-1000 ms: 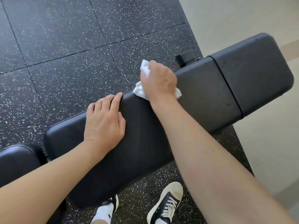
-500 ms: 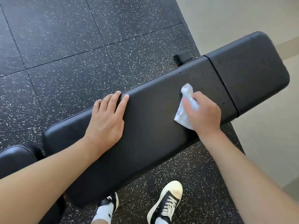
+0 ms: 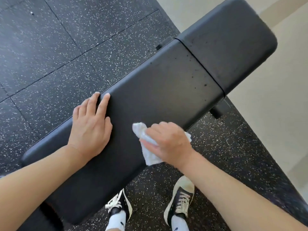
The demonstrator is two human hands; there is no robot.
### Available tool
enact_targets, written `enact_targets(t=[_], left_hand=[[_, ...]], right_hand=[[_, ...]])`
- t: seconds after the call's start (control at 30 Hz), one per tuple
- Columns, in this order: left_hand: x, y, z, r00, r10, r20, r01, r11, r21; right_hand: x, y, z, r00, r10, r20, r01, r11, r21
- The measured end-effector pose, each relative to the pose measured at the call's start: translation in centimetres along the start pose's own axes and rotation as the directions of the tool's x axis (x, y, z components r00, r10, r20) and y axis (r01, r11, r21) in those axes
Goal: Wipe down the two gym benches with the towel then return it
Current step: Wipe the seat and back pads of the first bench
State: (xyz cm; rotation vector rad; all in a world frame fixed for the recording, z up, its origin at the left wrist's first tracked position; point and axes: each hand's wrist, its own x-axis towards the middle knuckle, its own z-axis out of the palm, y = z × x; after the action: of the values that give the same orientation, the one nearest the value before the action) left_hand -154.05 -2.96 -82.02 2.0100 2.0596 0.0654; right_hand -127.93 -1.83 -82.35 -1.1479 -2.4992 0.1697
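Right hand (image 3: 168, 144) round towel (image 3: 150, 147) — on bench (image 3: 166, 84) edge

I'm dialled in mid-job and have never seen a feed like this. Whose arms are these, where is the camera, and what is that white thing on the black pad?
There is no machine here. The camera sits on a person's head and looks down, so the two bare arms are the wearer's own. The long black padded thing is a gym bench, made of a long pad and a shorter pad with a seam between them. The left hand rests flat on the long pad, fingers straight. The right hand holds a crumpled white towel against the pad's near edge. Dark specks show near the seam. Below are the wearer's sneakers on speckled black rubber flooring.
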Motion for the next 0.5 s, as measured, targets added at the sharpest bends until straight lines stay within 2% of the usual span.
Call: enact_targets(t=[0.07,0.13,0.17,0.23,0.27,0.37,0.43,0.5], left_hand=[[1.4,1.9,0.2,1.0,-0.014,0.001,0.014,1.0,0.006],[2.8,4.0,0.6,0.999,-0.052,-0.015,0.052,0.998,0.02],[3.5,5.0,0.9,0.997,-0.071,-0.022,0.072,0.997,0.021],[5.2,6.9,1.2,0.991,-0.127,-0.037,0.127,0.992,-0.001],[5.9,7.6,1.3,0.985,-0.167,-0.046,0.166,0.986,-0.023],[7.7,8.8,1.7,0.954,-0.291,-0.079,0.285,0.956,-0.074],[8.7,8.9,1.7,0.914,-0.396,-0.087,0.384,0.915,-0.127],[9.9,8.8,1.4,0.852,-0.519,-0.072,0.5,0.845,-0.189]], right_hand=[[0.9,5.6,-1.6,0.976,0.185,-0.111,-0.203,0.962,-0.183],[1.6,10.0,-2.9,0.909,0.38,-0.17,-0.414,0.866,-0.281],[2.2,10.9,-3.5,0.848,0.491,-0.199,-0.528,0.818,-0.229],[2.8,10.3,-3.5,0.74,0.622,-0.256,-0.659,0.747,-0.087],[2.7,8.7,-2.8,0.74,0.623,-0.252,-0.655,0.753,-0.063],[2.1,0.9,-0.6,0.876,0.465,-0.126,-0.467,0.884,0.02],[0.8,-3.8,0.7,0.951,0.302,-0.066,-0.297,0.952,0.076],[-0.5,-5.7,0.9,0.992,0.12,0.047,-0.124,0.986,0.108]])
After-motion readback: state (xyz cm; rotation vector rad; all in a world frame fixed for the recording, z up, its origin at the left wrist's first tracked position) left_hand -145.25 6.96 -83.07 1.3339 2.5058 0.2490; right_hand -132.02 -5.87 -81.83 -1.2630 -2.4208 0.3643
